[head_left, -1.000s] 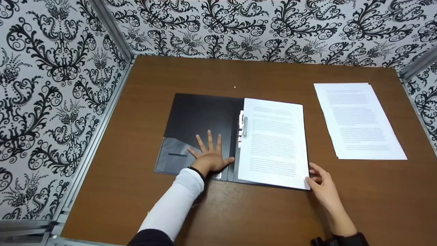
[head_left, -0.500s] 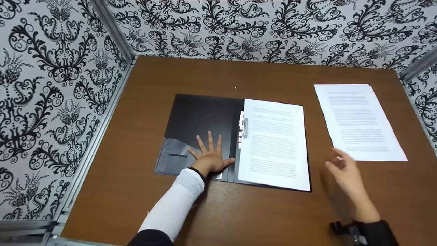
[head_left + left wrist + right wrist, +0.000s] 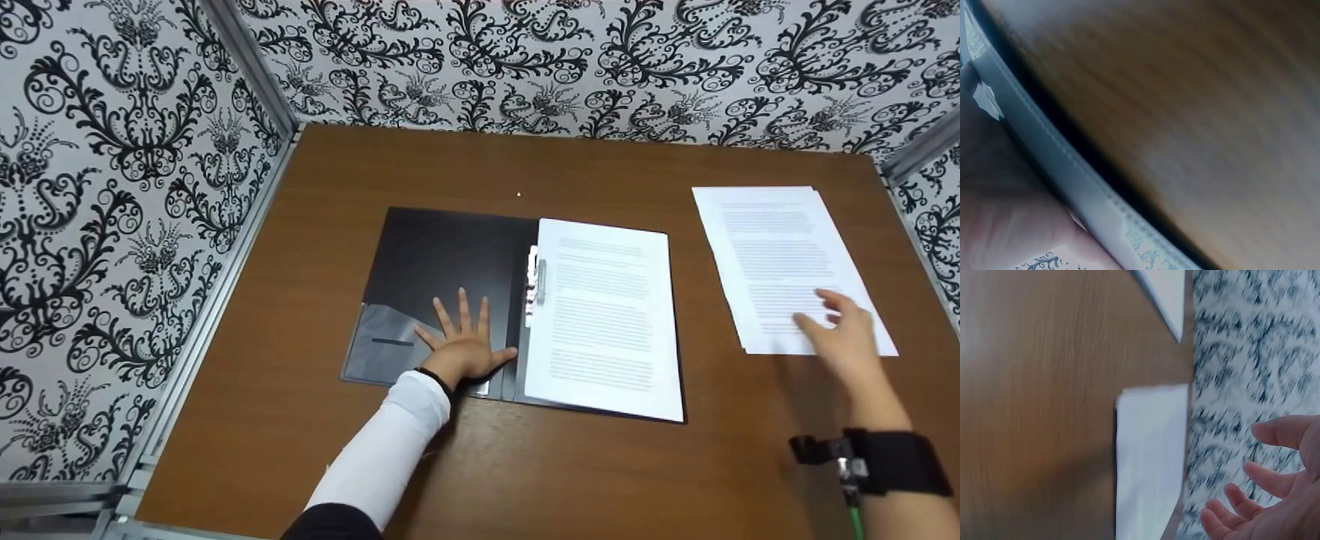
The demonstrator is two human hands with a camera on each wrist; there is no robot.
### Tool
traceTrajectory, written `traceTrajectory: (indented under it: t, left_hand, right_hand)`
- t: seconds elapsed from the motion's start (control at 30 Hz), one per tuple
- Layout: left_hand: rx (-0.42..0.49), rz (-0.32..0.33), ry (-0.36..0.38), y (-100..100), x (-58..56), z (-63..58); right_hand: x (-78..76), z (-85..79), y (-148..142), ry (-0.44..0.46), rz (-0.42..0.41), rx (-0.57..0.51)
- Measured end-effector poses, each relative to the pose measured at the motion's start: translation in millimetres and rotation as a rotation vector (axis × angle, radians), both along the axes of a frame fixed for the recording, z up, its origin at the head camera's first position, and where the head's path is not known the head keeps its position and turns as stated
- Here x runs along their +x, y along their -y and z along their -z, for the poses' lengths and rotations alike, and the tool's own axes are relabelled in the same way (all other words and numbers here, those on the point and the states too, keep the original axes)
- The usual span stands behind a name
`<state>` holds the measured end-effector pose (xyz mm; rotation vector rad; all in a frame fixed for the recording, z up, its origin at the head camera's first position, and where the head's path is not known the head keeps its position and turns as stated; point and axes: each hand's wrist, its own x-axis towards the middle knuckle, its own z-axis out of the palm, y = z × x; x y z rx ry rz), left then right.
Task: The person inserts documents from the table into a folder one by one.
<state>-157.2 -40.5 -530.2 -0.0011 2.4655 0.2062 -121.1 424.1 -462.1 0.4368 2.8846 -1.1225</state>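
Observation:
A black folder [image 3: 450, 255] lies spread flat on the wooden table, a metal clip [image 3: 541, 281] along its inner spine. Printed sheets [image 3: 607, 322] rest on its right side. My left hand [image 3: 466, 352] presses on the folder's left cover with fingers spread, over part of a clear pocket [image 3: 375, 349]. In the left wrist view the folder's stitched edge [image 3: 1072, 160] runs past that hand. My right hand [image 3: 847, 337], fingers loosely bent and holding nothing, hovers over the lower part of a separate stack of printed paper [image 3: 780, 262]. The right wrist view shows the stack [image 3: 1148, 455] beyond the hand's fingers.
The wooden table [image 3: 570, 472] extends around the folder and the stack. Patterned walls [image 3: 525, 60] close off the back and sides, with a metal frame [image 3: 240, 67] at the left corner. A tiny white speck [image 3: 518, 194] lies behind the folder.
My right hand has left the lower right corner of the folder's sheets and moved right, over the paper stack. My left hand has stayed on the folder.

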Motion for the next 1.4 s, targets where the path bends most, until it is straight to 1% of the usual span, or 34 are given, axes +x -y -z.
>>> traceTrajectory:
  t: [0.07, 0.17, 0.27, 0.33, 0.43, 0.57, 0.6, 0.73, 0.87, 0.97, 1.23, 1.4]
  left_hand:
    - [-0.004, 0.003, -0.006, -0.1, 0.4, 0.6]
    - [-0.004, 0.003, -0.009, -0.1, 1.5, -1.2]
    - [0.001, 0.003, -0.011, -0.1, 3.3, -5.5]
    - [0.005, 0.003, -0.008, 0.1, 3.1, -5.4]
    - [0.007, 0.005, -0.005, 0.4, 2.0, -2.8]
    - [0.014, 0.007, -0.005, 0.4, 2.1, -4.8]
    - [0.015, 0.008, -0.001, 0.6, 2.2, -6.2]
    - [0.024, 0.012, -0.014, 1.3, 4.6, -11.6]
    - [0.024, 0.012, -0.030, 2.1, 6.8, -13.6]
    - [0.020, 0.011, -0.026, 2.7, 6.0, -11.6]
    - [0.000, 0.001, -0.005, 0.8, 1.9, -3.6]
    - [-0.012, -0.002, -0.002, 0.3, 0.4, 0.4]
  right_hand:
    - [-2.6, 1.9, -12.9, 0.054, 0.036, 0.020]
    - [-4.4, 4.7, -29.4, 0.132, 0.066, 0.023]
    - [-5.9, 9.7, -41.8, 0.182, 0.093, 0.030]
    - [-6.4, 14.6, -49.8, 0.205, 0.115, 0.040]
    - [-6.5, 24.7, -60.4, 0.258, 0.195, 0.060]
    - [-4.0, 35.1, -69.5, 0.337, 0.290, 0.102]
    - [-3.5, 36.3, -70.4, 0.351, 0.301, 0.112]
    - [-2.8, 39.1, -73.3, 0.388, 0.306, 0.146]
    - [-2.8, 40.6, -74.7, 0.403, 0.299, 0.163]
    - [-2.9, 39.4, -75.5, 0.409, 0.285, 0.168]
    - [-5.9, 33.5, -84.0, 0.472, 0.196, 0.234]
    - [-4.2, 32.1, -87.5, 0.506, 0.203, 0.174]
